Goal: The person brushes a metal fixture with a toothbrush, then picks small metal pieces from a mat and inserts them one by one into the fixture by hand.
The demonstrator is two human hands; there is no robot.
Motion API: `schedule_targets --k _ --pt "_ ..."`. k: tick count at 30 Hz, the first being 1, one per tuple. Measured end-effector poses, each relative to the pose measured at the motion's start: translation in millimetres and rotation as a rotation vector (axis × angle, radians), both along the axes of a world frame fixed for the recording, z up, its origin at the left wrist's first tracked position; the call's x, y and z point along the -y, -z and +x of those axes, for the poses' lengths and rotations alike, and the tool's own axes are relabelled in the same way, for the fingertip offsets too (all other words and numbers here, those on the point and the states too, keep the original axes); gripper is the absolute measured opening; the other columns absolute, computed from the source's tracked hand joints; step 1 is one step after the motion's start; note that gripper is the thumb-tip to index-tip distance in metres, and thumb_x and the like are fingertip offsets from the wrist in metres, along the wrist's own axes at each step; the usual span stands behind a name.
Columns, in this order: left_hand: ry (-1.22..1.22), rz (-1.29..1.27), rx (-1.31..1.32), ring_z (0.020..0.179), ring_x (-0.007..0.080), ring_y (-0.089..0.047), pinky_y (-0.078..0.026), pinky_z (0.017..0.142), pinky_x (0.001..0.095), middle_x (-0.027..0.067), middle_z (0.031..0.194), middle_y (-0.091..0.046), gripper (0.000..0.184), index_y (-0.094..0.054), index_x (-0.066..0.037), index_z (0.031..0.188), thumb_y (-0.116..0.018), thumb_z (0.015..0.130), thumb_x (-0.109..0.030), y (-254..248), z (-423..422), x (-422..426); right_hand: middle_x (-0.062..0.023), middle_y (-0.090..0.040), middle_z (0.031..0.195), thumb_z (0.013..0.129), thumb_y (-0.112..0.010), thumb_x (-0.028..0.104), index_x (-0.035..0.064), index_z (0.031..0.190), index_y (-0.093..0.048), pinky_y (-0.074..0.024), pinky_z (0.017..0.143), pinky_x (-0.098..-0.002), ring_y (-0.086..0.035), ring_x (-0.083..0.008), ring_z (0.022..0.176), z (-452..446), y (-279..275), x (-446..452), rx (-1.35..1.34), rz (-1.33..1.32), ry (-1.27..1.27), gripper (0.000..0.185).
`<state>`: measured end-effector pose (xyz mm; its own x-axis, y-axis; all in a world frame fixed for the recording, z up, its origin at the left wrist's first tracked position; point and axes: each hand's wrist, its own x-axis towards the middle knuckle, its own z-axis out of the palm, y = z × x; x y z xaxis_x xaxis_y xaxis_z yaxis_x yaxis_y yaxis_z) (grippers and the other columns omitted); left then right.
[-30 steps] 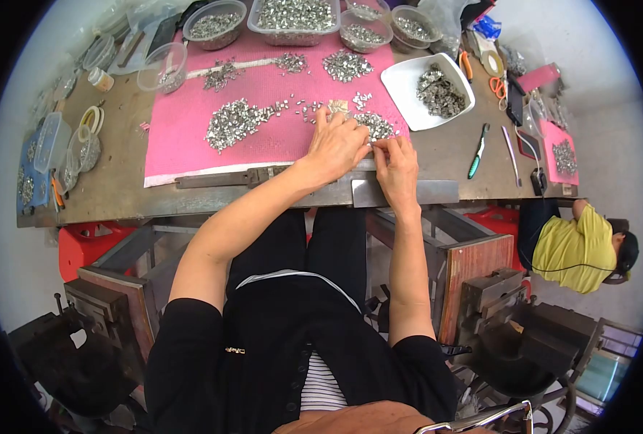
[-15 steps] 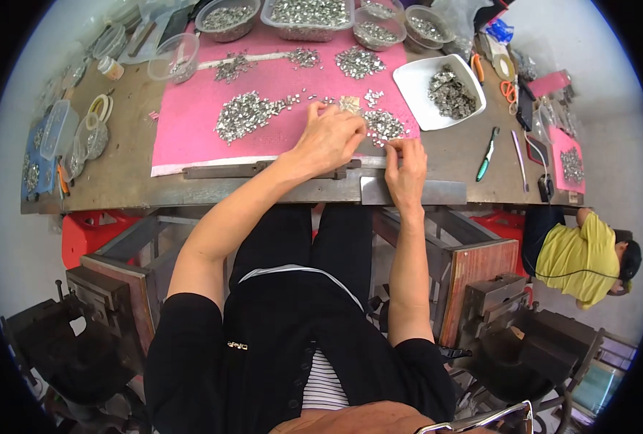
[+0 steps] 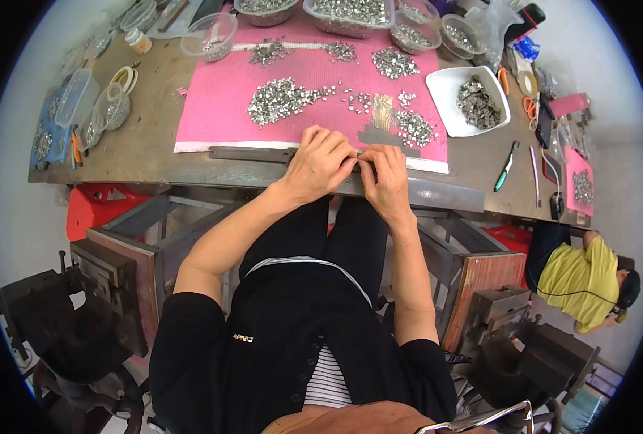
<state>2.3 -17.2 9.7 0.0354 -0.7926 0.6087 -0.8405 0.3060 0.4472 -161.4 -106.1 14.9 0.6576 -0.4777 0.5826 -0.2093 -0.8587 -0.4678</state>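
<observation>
A workshop: bench (image 3: 159,101), heaps of small metal pieces (image 3: 282,100), 2 dark metal machines (image 3: 115,286).

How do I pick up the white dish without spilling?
Probably by opposite edges of the dish, from left and right together: its sides rise to a rim that can be held, and the metal bits lie mostly towards the right, so lifting only the left edge might tip it.

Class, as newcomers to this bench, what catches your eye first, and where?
The pink mat across the bench, strewn with piles of silvery pieces. At its near edge, the left hand and right hand are close together. A white tray of darker pieces sits by the mat's right side.
</observation>
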Motion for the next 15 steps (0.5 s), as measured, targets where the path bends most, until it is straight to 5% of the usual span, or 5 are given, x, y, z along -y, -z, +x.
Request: schedule_targets --k 8,15 --pt "0.018 -0.010 0.006 0.091 0.0262 -0.057 -0.037 0.103 0.0469 0.0069 0.092 -0.058 0.011 -0.064 -0.008 0.094 -0.069 0.085 -0.011 0.8 2.2 -4.0 -0.0096 -0.067 0.100 0.082 -0.071 -0.003 0.0033 0.098 -0.068 -0.0476 0.083 -0.0394 -0.062 -0.0284 0.094 -10.6 -1.5 5.0 0.046 0.105 -0.057 0.017" --pt "-0.055 0.067 -0.007 0.091 0.0244 -0.060 -0.032 0.109 0.0536 0.0035 0.094 -0.062 0.011 -0.065 -0.011 0.092 -0.071 0.084 -0.011 0.1 -3.9 -3.0 -0.0124 -0.068 0.095 0.086 -0.067 -0.007 0.0007 0.098 -0.070 -0.0510 0.077 -0.0356 -0.065 -0.0270 0.088 -51.9 -1.4 20.3 0.164 0.152 0.304 0.015"
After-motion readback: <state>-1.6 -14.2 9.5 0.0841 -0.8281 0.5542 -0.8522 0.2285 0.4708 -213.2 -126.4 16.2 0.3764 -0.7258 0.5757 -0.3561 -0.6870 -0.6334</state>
